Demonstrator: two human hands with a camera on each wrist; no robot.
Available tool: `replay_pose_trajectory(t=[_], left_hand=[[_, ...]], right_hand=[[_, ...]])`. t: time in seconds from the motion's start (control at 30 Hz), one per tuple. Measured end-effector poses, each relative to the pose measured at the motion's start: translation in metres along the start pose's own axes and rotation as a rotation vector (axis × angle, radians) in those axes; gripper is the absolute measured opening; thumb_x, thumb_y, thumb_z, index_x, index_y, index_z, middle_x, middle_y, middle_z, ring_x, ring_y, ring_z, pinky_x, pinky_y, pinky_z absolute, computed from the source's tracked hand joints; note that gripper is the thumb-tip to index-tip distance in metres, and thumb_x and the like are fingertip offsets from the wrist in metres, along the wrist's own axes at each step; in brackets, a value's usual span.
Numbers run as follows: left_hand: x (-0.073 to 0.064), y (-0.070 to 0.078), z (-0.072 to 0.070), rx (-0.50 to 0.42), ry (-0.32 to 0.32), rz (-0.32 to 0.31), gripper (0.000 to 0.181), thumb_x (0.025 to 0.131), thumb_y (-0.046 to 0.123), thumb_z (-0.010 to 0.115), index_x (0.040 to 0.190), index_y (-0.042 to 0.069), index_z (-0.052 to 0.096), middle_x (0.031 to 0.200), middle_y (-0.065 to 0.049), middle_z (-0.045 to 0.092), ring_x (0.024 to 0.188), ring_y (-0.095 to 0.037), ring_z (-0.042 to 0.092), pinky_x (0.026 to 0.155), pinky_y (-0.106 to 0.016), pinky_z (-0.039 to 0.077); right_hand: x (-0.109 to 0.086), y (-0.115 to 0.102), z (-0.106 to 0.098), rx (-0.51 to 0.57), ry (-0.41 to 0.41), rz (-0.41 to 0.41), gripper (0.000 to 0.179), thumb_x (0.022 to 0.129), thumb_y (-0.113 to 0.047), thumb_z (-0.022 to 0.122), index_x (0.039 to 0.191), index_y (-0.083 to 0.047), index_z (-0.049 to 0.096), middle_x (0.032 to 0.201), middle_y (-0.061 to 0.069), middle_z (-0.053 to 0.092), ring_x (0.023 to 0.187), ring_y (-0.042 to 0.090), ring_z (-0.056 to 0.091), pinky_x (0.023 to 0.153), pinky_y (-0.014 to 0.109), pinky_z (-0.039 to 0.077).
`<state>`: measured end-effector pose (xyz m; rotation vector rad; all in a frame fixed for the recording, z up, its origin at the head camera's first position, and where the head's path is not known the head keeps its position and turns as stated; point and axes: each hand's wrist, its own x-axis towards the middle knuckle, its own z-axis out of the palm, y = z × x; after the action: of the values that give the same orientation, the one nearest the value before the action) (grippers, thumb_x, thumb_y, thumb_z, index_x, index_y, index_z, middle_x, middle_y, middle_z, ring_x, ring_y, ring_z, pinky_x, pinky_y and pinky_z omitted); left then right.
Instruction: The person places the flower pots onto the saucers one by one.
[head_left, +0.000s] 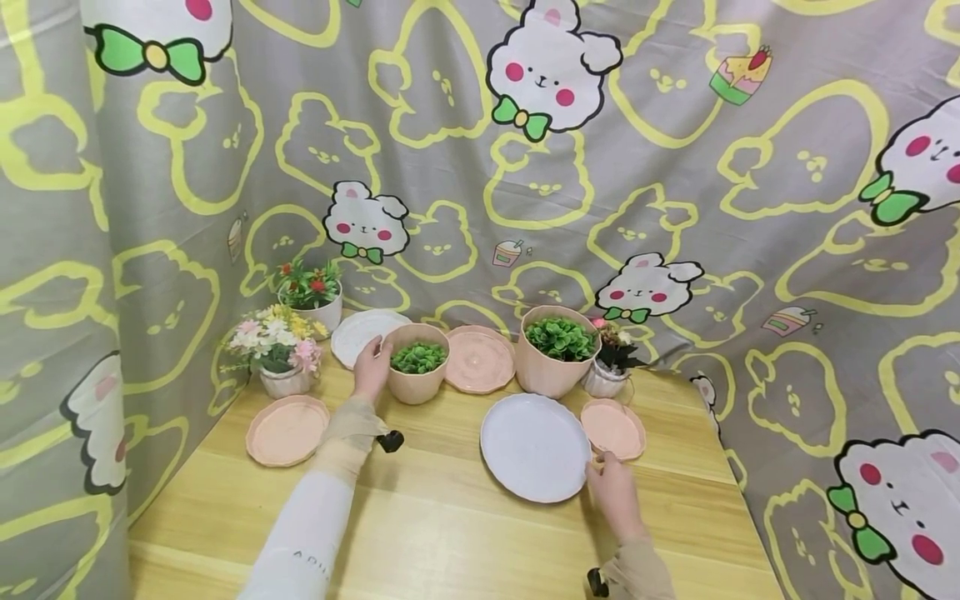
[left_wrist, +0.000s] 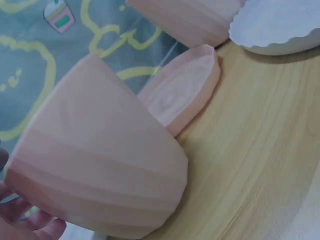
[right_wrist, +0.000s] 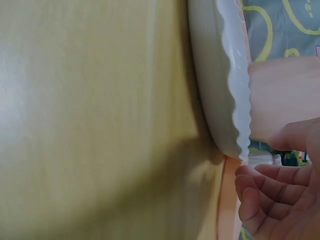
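My left hand (head_left: 371, 368) is at the left side of a small pink flowerpot (head_left: 417, 385) with a leafy green plant (head_left: 420, 358). In the left wrist view the fingers (left_wrist: 50, 229) lie along the pot's outer wall, with the thumb at its rim. The pot stands on the table. My right hand (head_left: 617, 496) is at the right edge of a round white plate (head_left: 536, 448) with a scalloped rim. In the right wrist view its bent fingers (right_wrist: 250, 200) meet the rim's end, while the thumb stands apart from them.
A larger pink pot (head_left: 550, 379), a round pink tray (head_left: 480, 358) and a white plate (head_left: 360, 337) stand behind. Smaller pink dishes are left (head_left: 287, 431) and right (head_left: 615, 429). Potted flowers (head_left: 288, 379) stand back left. A patterned curtain (head_left: 450, 167) surrounds the wooden table (head_left: 435, 517).
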<state>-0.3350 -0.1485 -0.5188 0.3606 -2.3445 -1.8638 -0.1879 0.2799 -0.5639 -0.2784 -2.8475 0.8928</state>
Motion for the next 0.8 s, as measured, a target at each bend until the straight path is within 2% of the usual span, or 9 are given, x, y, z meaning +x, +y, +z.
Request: replay_pose_trajectory(t=[0.13,0.27,0.37,0.57,0.67,0.8], left_hand=[[0.007,-0.007,0.007,0.002,0.03,-0.017,0.05,0.104,0.029,0.04,0.148,0.004,0.039,0.153,-0.019,0.039,0.142,-0.034,0.035,0.119,-0.044,0.031],[0.01,-0.011,0.012,-0.013,0.072,-0.025,0.047,0.103,0.026,0.04,0.145,0.004,0.045,0.15,-0.017,0.044,0.141,-0.033,0.038,0.119,-0.043,0.031],[0.01,-0.014,0.016,-0.036,0.095,-0.033,0.047,0.103,0.026,0.039,0.144,0.006,0.046,0.15,-0.016,0.045,0.141,-0.033,0.038,0.119,-0.043,0.032],[0.01,-0.015,0.02,-0.013,0.136,-0.014,0.046,0.103,0.026,0.035,0.143,0.007,0.048,0.149,-0.015,0.047,0.14,-0.033,0.04,0.118,-0.045,0.033],[0.009,-0.015,0.021,0.005,0.17,-0.004,0.045,0.103,0.026,0.035,0.141,0.007,0.05,0.146,-0.015,0.05,0.139,-0.034,0.042,0.117,-0.046,0.034],[0.006,-0.012,0.02,0.019,0.173,-0.002,0.045,0.103,0.025,0.035,0.141,0.006,0.05,0.146,-0.017,0.05,0.138,-0.036,0.042,0.117,-0.047,0.033]], right_hand=[[-0.002,-0.002,0.006,0.048,-0.047,0.041,0.029,0.091,-0.014,0.056,0.108,0.01,0.057,0.064,0.008,0.061,0.053,0.015,0.053,0.05,0.029,0.043],[-0.003,-0.002,0.011,0.074,-0.051,0.047,0.032,0.092,-0.013,0.055,0.112,0.012,0.055,0.059,0.004,0.057,0.045,0.011,0.047,0.045,0.025,0.039],[-0.002,-0.001,0.013,0.06,-0.025,0.04,0.032,0.09,-0.011,0.056,0.112,0.012,0.056,0.061,0.005,0.058,0.048,0.011,0.047,0.046,0.025,0.039],[0.0,0.002,0.016,0.047,0.036,0.021,0.032,0.082,-0.003,0.057,0.11,0.013,0.059,0.066,0.008,0.06,0.056,0.014,0.05,0.051,0.025,0.039],[0.0,0.003,0.017,0.049,0.045,0.022,0.033,0.08,-0.001,0.057,0.111,0.012,0.059,0.067,0.008,0.061,0.058,0.015,0.05,0.053,0.026,0.039],[0.0,0.005,0.018,0.047,0.041,0.027,0.034,0.08,-0.001,0.056,0.111,0.011,0.059,0.067,0.007,0.058,0.059,0.015,0.049,0.054,0.026,0.038]])
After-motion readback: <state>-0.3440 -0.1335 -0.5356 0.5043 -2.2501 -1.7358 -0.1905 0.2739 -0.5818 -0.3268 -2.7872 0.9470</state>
